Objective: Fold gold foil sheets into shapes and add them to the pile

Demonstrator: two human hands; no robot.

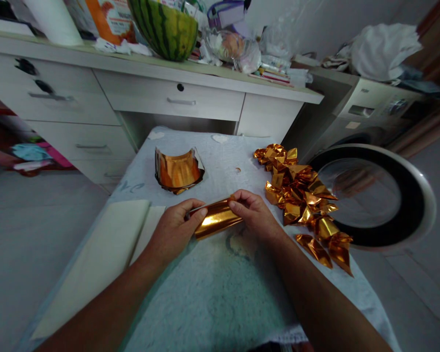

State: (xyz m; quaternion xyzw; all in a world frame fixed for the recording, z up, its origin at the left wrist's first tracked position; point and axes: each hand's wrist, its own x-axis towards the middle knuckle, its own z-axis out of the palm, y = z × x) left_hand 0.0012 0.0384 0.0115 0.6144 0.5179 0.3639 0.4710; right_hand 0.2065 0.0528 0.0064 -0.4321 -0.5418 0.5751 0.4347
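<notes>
A rolled sheet of shiny gold foil (pixel 218 218) is held just above the cloth-covered table. My left hand (pixel 178 227) pinches its left end between thumb and fingers. At the right end, the thumb and fingers of my right hand (pixel 254 215) grip the foil near its upper edge. Beyond my left hand lies a curved stack of gold foil sheets (pixel 178 171). Several folded gold foil pieces (pixel 298 186) form a pile to the right of my right hand.
White paper sheets (pixel 95 259) lie at the table's left. Behind the table (pixel 205 303) stands a white counter (pixel 143 71) with a cut watermelon (pixel 166 29), bags and packets. An open washing machine door (pixel 374 195) reaches close to the table's right edge.
</notes>
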